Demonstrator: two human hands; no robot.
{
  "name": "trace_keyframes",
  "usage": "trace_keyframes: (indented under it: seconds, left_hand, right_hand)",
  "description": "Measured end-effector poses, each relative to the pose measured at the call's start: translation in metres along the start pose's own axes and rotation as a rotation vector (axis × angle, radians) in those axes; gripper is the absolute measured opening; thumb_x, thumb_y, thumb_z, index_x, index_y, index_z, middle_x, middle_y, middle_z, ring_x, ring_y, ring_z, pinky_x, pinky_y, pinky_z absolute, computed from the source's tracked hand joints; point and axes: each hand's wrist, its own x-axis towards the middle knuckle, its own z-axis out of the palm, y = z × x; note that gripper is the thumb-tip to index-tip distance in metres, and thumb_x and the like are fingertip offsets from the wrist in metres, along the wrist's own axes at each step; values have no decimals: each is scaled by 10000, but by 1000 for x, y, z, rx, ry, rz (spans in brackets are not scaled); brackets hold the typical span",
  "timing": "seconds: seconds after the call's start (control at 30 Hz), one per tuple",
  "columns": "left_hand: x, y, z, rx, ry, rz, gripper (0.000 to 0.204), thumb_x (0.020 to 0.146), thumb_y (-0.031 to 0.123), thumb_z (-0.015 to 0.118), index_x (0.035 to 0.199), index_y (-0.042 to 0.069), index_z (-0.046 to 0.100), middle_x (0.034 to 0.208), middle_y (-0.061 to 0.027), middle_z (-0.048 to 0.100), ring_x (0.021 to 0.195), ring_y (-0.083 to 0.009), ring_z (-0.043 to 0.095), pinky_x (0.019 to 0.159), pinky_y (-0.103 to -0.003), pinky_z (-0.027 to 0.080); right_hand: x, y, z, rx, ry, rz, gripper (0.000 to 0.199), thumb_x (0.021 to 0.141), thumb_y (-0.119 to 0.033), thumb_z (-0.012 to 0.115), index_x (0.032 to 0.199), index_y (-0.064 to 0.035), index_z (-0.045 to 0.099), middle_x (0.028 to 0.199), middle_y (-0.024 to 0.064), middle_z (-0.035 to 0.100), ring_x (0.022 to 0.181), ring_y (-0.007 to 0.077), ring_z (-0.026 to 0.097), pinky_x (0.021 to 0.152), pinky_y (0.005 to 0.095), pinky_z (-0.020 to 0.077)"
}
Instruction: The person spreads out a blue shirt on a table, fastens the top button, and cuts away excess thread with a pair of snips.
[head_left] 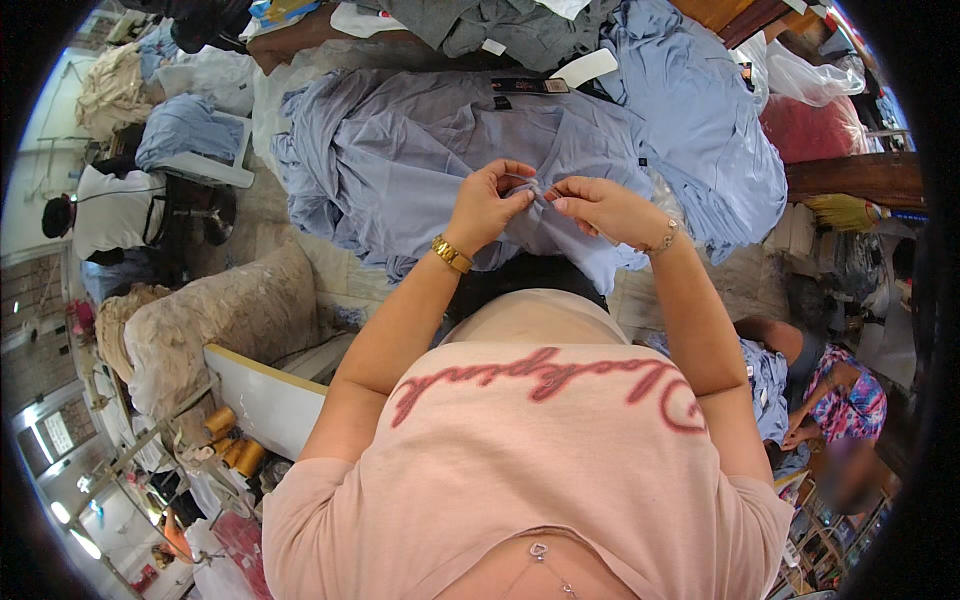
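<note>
Garment [400,150], light blue, heaped before you | your left hand [487,205] and right hand [606,212] pinch a small bit of it, close together | likely fine handwork; next move wants steady pinch

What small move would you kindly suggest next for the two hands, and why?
Perhaps draw the right hand slightly aside: it and the left hand come close together at one small spot on the blue fabric, partly covering it.
</note>
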Motion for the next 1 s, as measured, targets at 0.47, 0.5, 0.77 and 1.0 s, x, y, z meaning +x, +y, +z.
trace_keyframes:
  seconds: [0.47, 0.5, 0.77, 1.0]
  left_hand:
    - [-6, 2, -1, -95, -31, -52, 249, 773, 2, 599, 1018, -24, 562, 894, -49, 606, 795, -83, 559, 710, -200, 449]
    - [-6, 2, 0, -84, -25, -40, 250, 768, -1, 595, 1013, -31, 560, 895, -62, 610, 795, -89, 565, 700, -202, 456]
    - [-7, 4, 3, -61, 1, -33, 249, 761, -10, 604, 1003, -38, 557, 898, -76, 616, 786, -98, 578, 684, -204, 469]
    - [-8, 7, 5, 38, 22, 23, 247, 752, 28, 640, 990, -11, 589, 876, -41, 621, 795, -85, 565, 718, -209, 452]
  right_hand:
    - [10, -2, -4, 136, 3, 130, 260, 879, -298, 507, 861, -53, 593, 589, 1, 527, 370, 21, 346, 316, 183, 235]
    - [10, -2, -4, 130, 9, 128, 258, 877, -296, 509, 853, -53, 592, 587, 5, 528, 366, 22, 345, 314, 184, 234]
    - [10, -7, -3, 114, 27, 114, 242, 873, -277, 508, 838, -49, 582, 565, 20, 526, 341, 29, 342, 299, 194, 227]
    - [11, -6, -2, 91, 43, 111, 230, 868, -262, 507, 848, -45, 580, 555, 20, 515, 335, 36, 332, 297, 204, 220]
